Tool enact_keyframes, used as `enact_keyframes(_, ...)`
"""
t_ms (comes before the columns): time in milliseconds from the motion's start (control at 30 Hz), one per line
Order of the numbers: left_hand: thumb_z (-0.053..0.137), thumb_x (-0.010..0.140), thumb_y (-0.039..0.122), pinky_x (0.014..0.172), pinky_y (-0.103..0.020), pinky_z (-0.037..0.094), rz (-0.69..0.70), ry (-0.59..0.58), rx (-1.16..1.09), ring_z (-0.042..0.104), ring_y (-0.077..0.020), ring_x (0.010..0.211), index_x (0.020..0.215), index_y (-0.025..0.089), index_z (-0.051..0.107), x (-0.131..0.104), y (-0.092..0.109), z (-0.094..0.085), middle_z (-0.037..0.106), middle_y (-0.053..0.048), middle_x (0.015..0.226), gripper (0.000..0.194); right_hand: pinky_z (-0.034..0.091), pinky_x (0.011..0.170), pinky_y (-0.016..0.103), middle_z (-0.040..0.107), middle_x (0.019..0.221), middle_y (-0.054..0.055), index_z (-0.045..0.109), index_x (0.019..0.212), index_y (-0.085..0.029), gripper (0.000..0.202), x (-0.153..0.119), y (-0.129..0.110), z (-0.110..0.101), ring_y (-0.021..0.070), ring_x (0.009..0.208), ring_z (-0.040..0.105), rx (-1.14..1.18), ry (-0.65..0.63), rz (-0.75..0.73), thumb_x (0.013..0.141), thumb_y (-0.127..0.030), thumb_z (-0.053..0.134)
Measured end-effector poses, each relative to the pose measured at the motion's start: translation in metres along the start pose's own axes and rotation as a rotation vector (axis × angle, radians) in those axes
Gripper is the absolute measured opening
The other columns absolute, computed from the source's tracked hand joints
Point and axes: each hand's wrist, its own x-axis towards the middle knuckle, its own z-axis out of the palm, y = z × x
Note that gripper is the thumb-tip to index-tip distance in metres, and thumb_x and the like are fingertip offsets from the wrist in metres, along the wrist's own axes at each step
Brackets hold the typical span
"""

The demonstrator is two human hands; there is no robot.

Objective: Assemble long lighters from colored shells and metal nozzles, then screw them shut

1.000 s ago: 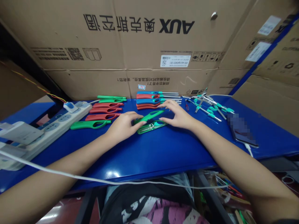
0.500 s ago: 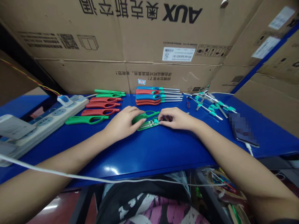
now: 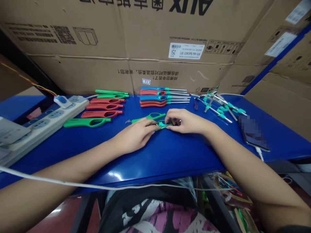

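Note:
My left hand [image 3: 138,133] is closed on the left part of a green lighter casing half [image 3: 163,126], which has teal and wire parts inside. At the casing's right end, my right hand [image 3: 185,121] pinches it between thumb and fingers. Both hands hide much of the casing. Just behind them lies another green casing half [image 3: 148,117] on the blue table, with several small screws [image 3: 127,121] at its left.
Red casings [image 3: 102,114] and green casings [image 3: 87,122] lie left, beside a power strip [image 3: 54,117]. Assembled lighters [image 3: 153,97] are stacked behind. Metal rods with teal parts [image 3: 218,111], a screwdriver [image 3: 195,106] and a phone [image 3: 252,132] are right. A white cable [image 3: 102,187] crosses in front.
My left hand has let go of the rear green casing half and moved onto the front one, uncovering the screws. My right hand stays at the casing's right end. The view has shifted slightly.

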Motion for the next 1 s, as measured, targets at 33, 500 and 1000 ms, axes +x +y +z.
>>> enact_keyframes(33, 0.042, 0.102, 0.019, 0.102, -0.042, 0.05, 0.001, -0.003, 0.007, 0.059, -0.0257, 0.117, 0.131, 0.021, 0.064, -0.0001, 0.0002, -0.0002, 0.063, -0.012, 0.125, 0.036, 0.048, 0.066, 0.027, 0.062, 0.092, 0.005, 0.066, 0.095, -0.017, 0.01, -0.0003, 0.0005, -0.0009, 0.0122, 0.07, 0.055, -0.003, -0.005, 0.004, 0.086, -0.021, 0.064)
enact_keyframes(500, 0.043, 0.102, 0.018, 0.097, -0.044, 0.053, 0.026, 0.0, 0.043, 0.059, -0.0257, 0.114, 0.135, 0.022, 0.061, -0.0014, 0.0005, -0.0015, 0.065, -0.011, 0.124, 0.038, 0.051, 0.066, 0.025, 0.068, 0.09, 0.005, 0.073, 0.086, -0.016, 0.01, -0.003, -0.0006, -0.0055, 0.0111, 0.069, 0.06, 0.059, -0.039, -0.012, 0.086, -0.019, 0.065)
enact_keyframes(1000, 0.043, 0.1, 0.015, 0.094, -0.043, 0.054, 0.041, -0.014, 0.137, 0.059, -0.0261, 0.111, 0.133, 0.024, 0.065, -0.0003, 0.0022, -0.0028, 0.065, -0.012, 0.124, 0.041, 0.049, 0.065, 0.025, 0.069, 0.091, 0.006, 0.077, 0.095, -0.016, 0.016, -0.0029, -0.0054, -0.0035, 0.011, 0.068, 0.059, 0.053, 0.032, -0.042, 0.086, -0.019, 0.064)
